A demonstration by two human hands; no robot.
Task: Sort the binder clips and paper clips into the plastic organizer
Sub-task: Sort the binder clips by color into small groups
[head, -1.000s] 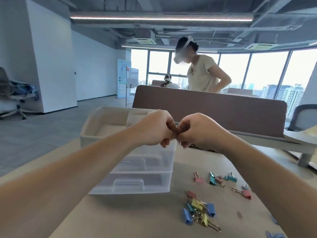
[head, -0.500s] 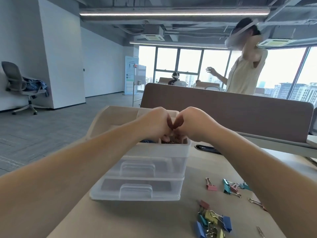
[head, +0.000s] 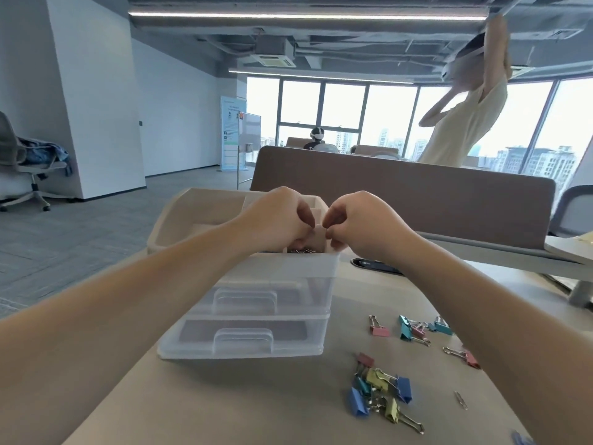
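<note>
A clear plastic organizer with two front drawers and a beige top tray stands on the table. My left hand and my right hand hover over the tray's right compartment, fingers curled, fingertips a little apart; nothing shows between them. Silver paper clips lie in that compartment under my fingers. Several coloured binder clips lie heaped on the table right of the organizer, and a second group sits farther back. One loose paper clip lies near my right forearm.
A brown desk partition runs behind the organizer. A black cable port sits in the table under my right wrist. A person stands beyond the partition. The table's left edge drops to grey floor with an office chair.
My hands dropped from pinching together above the organizer down to its top tray, and their fingertips have parted slightly. The view shifted left.
</note>
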